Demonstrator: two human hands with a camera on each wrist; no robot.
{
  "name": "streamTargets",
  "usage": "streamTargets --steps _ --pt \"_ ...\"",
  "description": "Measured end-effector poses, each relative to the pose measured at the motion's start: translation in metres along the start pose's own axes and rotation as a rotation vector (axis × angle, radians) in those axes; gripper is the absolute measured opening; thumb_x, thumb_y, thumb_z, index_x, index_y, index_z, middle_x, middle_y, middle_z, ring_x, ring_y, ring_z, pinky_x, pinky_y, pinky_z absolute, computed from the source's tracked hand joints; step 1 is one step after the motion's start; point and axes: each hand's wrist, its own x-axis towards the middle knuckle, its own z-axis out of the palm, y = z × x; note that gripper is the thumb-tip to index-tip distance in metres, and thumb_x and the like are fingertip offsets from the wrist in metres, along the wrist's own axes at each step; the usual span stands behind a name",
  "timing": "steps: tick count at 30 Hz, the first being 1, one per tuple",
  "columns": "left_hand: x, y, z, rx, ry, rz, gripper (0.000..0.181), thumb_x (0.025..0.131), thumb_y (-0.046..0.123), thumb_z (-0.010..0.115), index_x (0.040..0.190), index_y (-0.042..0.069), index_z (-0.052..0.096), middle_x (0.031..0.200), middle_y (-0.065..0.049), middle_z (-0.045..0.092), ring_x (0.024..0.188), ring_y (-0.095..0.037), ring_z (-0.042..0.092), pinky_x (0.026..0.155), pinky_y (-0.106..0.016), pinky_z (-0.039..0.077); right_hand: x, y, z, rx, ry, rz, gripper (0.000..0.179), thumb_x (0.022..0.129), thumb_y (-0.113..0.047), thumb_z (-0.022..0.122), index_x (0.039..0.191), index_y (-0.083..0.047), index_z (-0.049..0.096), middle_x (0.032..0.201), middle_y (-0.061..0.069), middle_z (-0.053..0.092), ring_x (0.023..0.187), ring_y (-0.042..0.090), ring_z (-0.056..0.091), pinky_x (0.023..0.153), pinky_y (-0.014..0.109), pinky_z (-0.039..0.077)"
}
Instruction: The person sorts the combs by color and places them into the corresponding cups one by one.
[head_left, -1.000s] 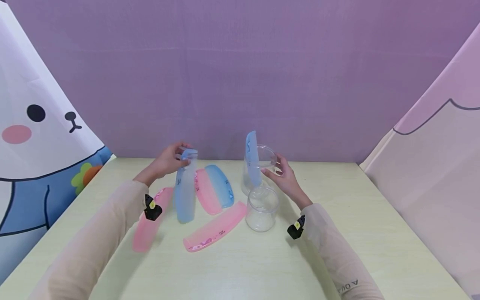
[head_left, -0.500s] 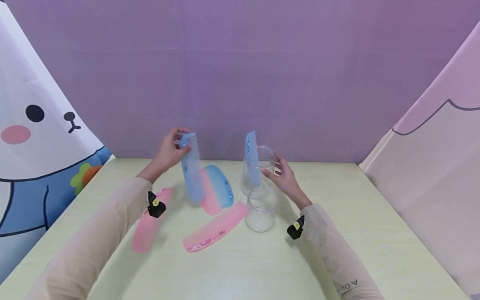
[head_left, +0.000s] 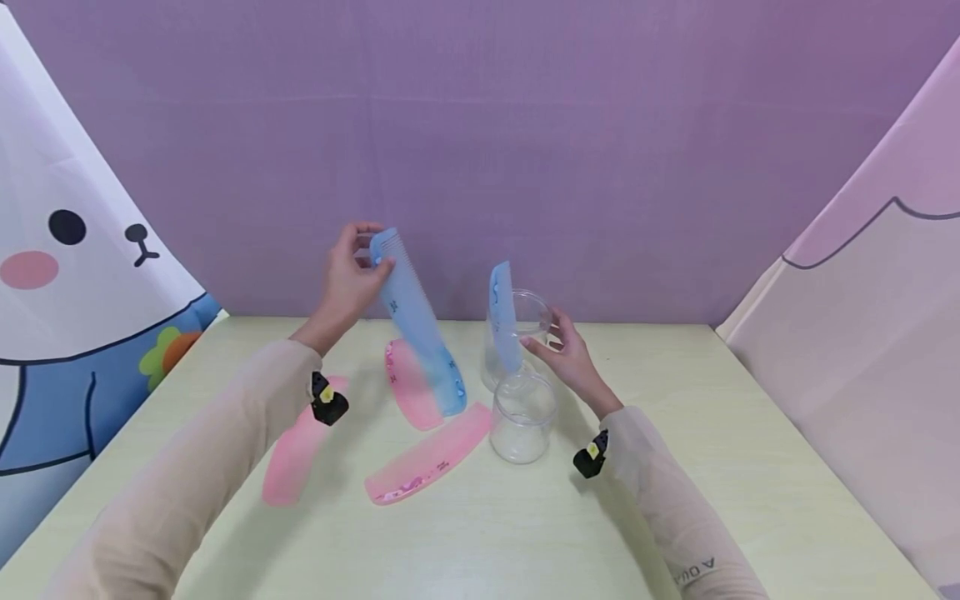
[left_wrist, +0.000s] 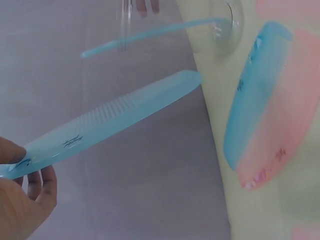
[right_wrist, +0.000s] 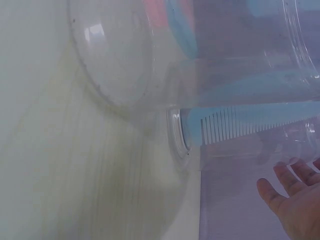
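Observation:
My left hand (head_left: 351,279) pinches a translucent blue comb (head_left: 405,287) by its upper end, thumb in front and fingers behind. The comb tilts down to the right, and its lower end overlaps a blue comb (head_left: 453,388) on the table in the head view. In the left wrist view the held comb (left_wrist: 110,120) shows apart from the others. My right hand (head_left: 567,357) holds the side of a clear jar (head_left: 534,315), thumb towards me. Another blue comb (head_left: 503,304) stands upright in that jar, its top above the rim.
A second clear jar (head_left: 522,429) stands just in front of the held one. One pink comb (head_left: 408,383) lies beside the blue comb on the table. Two more pink combs lie nearer: one in front (head_left: 427,457), another partly under my left forearm (head_left: 296,458). A purple cloth (head_left: 600,167) hangs behind.
My left hand has lifted the blue comb up and to the right, off the table, and the comb's lower end has swung right. My right hand and the jars stay put.

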Motion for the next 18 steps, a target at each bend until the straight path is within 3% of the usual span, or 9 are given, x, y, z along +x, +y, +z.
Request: streamTargets --steps 5,11,14,18 --pt "0.001 0.014 0.01 -0.071 0.075 0.09 0.041 0.081 -0.002 0.061 0.119 0.001 0.047 0.113 -0.016 0.057 0.097 -0.021 0.054 0.077 -0.025 0.048 0.007 0.017 0.0 -0.024 0.014 -0.006 0.077 0.085 -0.028 0.063 0.144 -0.009 0.018 0.146 0.017 0.028 0.132 0.034 0.032 0.107 0.05 0.031" --pt "0.003 0.032 0.019 -0.135 0.1 0.183 0.038 0.082 -0.002 0.06 0.117 0.0 0.047 0.111 -0.015 0.057 0.098 -0.019 0.054 0.081 -0.029 0.05 0.006 0.019 0.001 -0.021 0.022 -0.029 0.076 0.086 -0.028 0.063 0.144 -0.008 0.018 0.146 0.018 0.027 0.132 0.035 0.033 0.106 0.052 0.031" --pt "0.005 0.042 0.022 -0.158 0.11 0.197 0.037 0.083 -0.001 0.059 0.117 0.001 0.048 0.11 -0.014 0.057 0.096 -0.019 0.055 0.08 -0.028 0.051 0.004 0.014 0.0 -0.017 0.018 -0.022 0.076 0.086 -0.026 0.062 0.144 -0.008 0.018 0.147 0.019 0.026 0.132 0.036 0.032 0.106 0.052 0.03" --pt "-0.002 0.067 0.023 -0.193 0.112 0.201 0.036 0.082 -0.003 0.058 0.116 -0.003 0.047 0.109 -0.019 0.057 0.093 -0.025 0.056 0.077 -0.026 0.051 -0.005 -0.005 0.0 -0.014 0.007 -0.011 0.074 0.088 -0.02 0.061 0.144 -0.002 0.016 0.146 0.023 0.024 0.132 0.039 0.03 0.106 0.054 0.028"
